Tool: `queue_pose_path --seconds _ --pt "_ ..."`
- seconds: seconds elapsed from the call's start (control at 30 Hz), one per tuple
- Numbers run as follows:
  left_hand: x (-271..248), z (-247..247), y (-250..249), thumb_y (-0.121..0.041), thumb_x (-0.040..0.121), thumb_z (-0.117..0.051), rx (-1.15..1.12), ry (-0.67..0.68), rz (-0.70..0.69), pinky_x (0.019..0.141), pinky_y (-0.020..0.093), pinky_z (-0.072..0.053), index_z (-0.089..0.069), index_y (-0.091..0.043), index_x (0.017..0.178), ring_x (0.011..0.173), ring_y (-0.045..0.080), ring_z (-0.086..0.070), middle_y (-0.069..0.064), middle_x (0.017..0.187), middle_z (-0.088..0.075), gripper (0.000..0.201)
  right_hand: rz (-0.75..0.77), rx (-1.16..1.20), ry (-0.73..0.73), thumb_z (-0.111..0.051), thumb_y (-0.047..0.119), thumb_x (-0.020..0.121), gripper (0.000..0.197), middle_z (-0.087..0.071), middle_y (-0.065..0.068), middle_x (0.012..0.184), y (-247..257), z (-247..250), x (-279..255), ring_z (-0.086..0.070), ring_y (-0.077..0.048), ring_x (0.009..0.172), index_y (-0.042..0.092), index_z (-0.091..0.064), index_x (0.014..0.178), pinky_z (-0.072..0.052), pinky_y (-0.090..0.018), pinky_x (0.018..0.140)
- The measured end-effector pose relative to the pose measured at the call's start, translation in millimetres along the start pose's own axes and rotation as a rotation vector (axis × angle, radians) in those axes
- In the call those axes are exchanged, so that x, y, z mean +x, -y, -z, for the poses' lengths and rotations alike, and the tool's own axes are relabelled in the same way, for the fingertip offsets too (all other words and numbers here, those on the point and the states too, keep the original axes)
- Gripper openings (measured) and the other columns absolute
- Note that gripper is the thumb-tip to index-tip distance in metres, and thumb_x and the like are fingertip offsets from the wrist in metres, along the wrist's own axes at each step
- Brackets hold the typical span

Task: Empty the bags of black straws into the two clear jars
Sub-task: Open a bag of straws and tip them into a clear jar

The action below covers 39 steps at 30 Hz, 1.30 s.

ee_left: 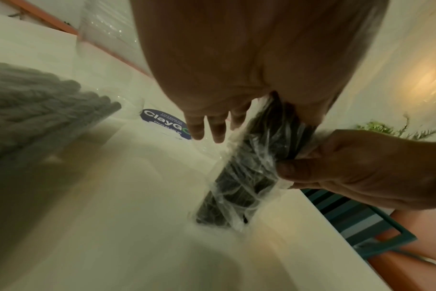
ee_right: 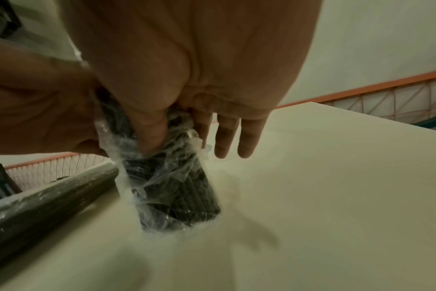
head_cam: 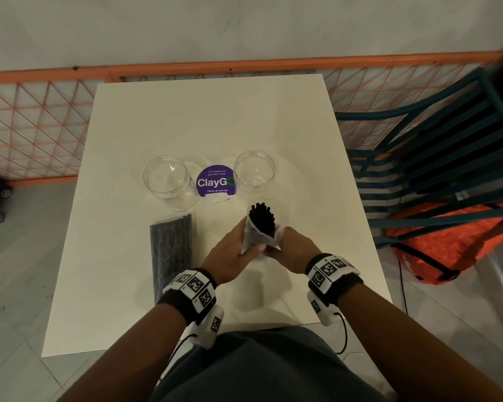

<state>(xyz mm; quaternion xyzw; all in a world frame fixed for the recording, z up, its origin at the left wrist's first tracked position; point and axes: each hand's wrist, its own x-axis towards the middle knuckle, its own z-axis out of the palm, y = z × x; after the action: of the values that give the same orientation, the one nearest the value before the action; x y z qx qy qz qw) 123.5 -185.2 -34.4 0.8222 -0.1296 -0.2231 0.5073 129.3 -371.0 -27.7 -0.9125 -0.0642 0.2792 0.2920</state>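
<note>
We see one white desk (head_cam: 157, 117) carrying two clear jars, the left jar (head_cam: 169, 181) and the right jar (head_cam: 254, 169), both holding nothing, so by our reckoning no emptying is done yet. Of two bags, the sealed bag (head_cam: 171, 250) lies flat just beside the left jar. Our left hand (head_cam: 230, 253) and right hand (head_cam: 291, 250) both grasp the opened bag (head_cam: 260, 233), upright on the desk, black straws (head_cam: 262, 214) poking out.
</note>
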Motion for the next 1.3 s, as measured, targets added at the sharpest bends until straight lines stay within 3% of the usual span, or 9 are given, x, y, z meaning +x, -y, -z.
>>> queue_pose_path --seconds 0.07,0.23,0.43,0.6,0.73,0.9,0.97,1.13,1.3 --pt "-2 -1 5 -0.032 0.097 -0.056 0.068 -0.007 0.0 0.105 0.032 -0.045 -0.039 -0.02 0.144 0.126 0.016 -0.054 0.0 0.14 -0.055 0.052 -0.013 -0.072 -0.001 -0.063 0.037 0.09 0.059 -0.051 -0.004 0.139 -2 0 -1 -0.049 -0.027 0.123 0.019 -0.041 0.142 -0.044 -0.036 0.094" --pt "-3 -12 15 -0.025 0.098 -0.056 0.133 -0.026 0.067 0.095 0.026 -0.042 -0.042 -0.016 0.141 0.121 0.023 -0.057 0.006 0.138 -0.058 0.045 0.134 0.325 -0.049 -0.071 0.014 0.081 0.083 -0.045 0.012 0.135 8 10 -12 -0.045 -0.006 0.121 0.021 -0.026 0.15 -0.036 -0.02 0.096" --pt "2 -20 21 -0.028 0.097 -0.058 0.212 -0.056 0.102 0.09 0.032 -0.047 -0.04 -0.019 0.141 0.114 0.027 -0.062 0.006 0.134 -0.061 0.048 0.073 0.257 -0.041 -0.071 0.028 0.086 0.053 -0.063 -0.006 0.125 12 4 -6 -0.059 -0.023 0.112 0.016 -0.049 0.132 -0.045 -0.031 0.093" --pt "1 -22 25 -0.025 0.094 -0.061 0.336 0.013 0.132 0.087 0.036 -0.049 -0.042 -0.013 0.137 0.108 0.033 -0.062 0.012 0.125 -0.063 0.049 -0.04 0.197 -0.007 -0.079 0.043 0.075 0.055 -0.065 -0.001 0.11 6 -15 12 -0.061 -0.023 0.106 0.021 -0.059 0.121 -0.045 -0.028 0.087" --pt "1 -18 13 -0.029 0.086 -0.072 0.181 0.022 0.146 0.082 0.028 -0.045 -0.053 -0.022 0.125 0.101 0.022 -0.064 0.004 0.116 -0.066 0.044 -0.144 0.433 -0.103 -0.086 0.043 0.065 0.055 -0.069 0.006 0.105 3 -15 15 -0.064 -0.016 0.099 0.025 -0.066 0.114 -0.052 -0.032 0.088" --pt "-9 -5 9 -0.028 0.062 -0.092 -0.267 -0.03 0.12 0.078 0.029 -0.059 -0.04 -0.028 0.14 0.099 0.014 -0.07 -0.003 0.119 -0.068 0.094 0.058 0.916 -0.102 -0.08 0.015 0.077 0.022 -0.074 0.0 0.089 26 1 2 -0.07 -0.019 0.087 0.025 -0.07 0.093 -0.059 -0.045 0.083" --pt "-8 -5 -5 -0.031 0.061 -0.091 -0.172 -0.165 0.126 0.064 0.029 -0.058 -0.044 -0.024 0.131 0.08 0.018 -0.07 -0.002 0.104 -0.07 0.085 0.179 0.971 -0.076 -0.076 0.012 0.08 0.015 -0.07 -0.003 0.086 44 4 -1 -0.068 -0.02 0.084 0.014 -0.067 0.093 -0.057 -0.042 0.082" --pt "-5 -3 -26 -0.04 0.07 -0.074 -0.042 -0.403 0.152 0.079 0.039 -0.058 -0.054 -0.023 0.113 0.091 0.022 -0.068 -0.003 0.094 -0.068 0.05 0.268 0.658 -0.144 -0.073 0.04 0.083 0.031 -0.066 0.001 0.092 71 12 -6 -0.062 -0.01 0.086 0.017 -0.062 0.1 -0.05 -0.027 0.077" --pt "-6 15 -36 -0.045 0.063 -0.059 0.018 -0.378 0.153 0.056 0.028 -0.053 -0.053 -0.027 0.091 0.069 0.014 -0.065 -0.006 0.073 -0.064 0.034 0.075 -0.251 -0.353 -0.034 0.091 0.066 0.089 -0.054 0.0 0.111 85 45 -29 -0.052 -0.02 0.1 0.023 -0.055 0.118 -0.051 -0.035 0.07"
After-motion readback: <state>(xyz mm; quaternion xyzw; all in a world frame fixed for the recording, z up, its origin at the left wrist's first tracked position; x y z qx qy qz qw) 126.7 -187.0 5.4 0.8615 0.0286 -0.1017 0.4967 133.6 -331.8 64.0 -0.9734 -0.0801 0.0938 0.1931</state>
